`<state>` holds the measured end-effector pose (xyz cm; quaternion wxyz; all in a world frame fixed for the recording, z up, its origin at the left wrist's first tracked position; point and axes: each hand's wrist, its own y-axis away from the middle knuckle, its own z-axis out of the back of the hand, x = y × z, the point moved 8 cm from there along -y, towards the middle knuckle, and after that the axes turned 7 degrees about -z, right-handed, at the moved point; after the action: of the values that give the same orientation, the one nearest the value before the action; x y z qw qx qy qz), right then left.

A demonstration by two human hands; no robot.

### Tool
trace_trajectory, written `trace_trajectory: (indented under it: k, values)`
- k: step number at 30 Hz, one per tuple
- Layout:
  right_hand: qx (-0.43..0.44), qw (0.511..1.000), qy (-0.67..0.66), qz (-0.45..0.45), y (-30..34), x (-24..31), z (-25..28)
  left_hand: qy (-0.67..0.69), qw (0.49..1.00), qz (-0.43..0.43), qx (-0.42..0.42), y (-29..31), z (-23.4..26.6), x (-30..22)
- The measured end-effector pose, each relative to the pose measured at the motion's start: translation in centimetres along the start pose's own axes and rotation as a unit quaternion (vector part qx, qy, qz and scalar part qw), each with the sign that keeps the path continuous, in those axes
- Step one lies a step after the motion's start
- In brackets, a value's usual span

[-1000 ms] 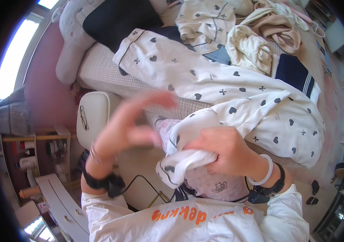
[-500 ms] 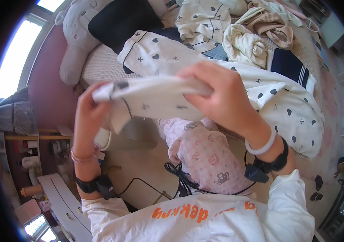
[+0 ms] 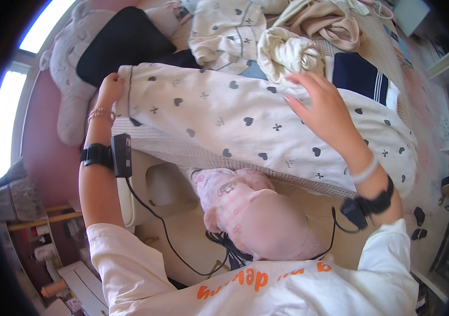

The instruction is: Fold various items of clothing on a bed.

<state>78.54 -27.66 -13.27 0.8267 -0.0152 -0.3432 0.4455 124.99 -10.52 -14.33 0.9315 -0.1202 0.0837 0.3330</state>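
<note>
Your left hand (image 3: 111,88) grips the long white heart-printed cloth garment (image 3: 211,113), right hand (image 3: 323,109) empty; spreading-out step, apparently, next calling for smoothing.

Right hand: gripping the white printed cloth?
No, the right hand is open over the white printed cloth, with no fold of it in its grasp.

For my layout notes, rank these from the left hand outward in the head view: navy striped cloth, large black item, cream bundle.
Left hand outward:
1. Large black item: just beyond.
2. Cream bundle: well right.
3. Navy striped cloth: farther right.
</note>
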Motion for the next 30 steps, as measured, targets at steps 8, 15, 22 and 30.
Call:
trace_trajectory:
  k: [8,15,22,30]
  values:
    - [-0.037,0.957,0.253,-0.139,11.9,-12.4,4.3,0.149,0.987,0.056,-0.031,1.7,-6.4,2.0]
    - [-0.27,0.823,0.189,-0.463,25.7,-28.6,17.1,0.193,0.98,0.036,0.005,3.6,-5.7,1.6]
    - [-0.252,0.714,-0.238,-0.608,31.9,-38.6,16.8,0.029,0.99,-0.05,-0.128,6.0,-3.2,-5.7]
    - [-0.15,0.67,-0.386,-0.616,31.6,-40.5,15.7,0.17,0.985,-0.001,-0.033,5.5,-4.6,-1.7]
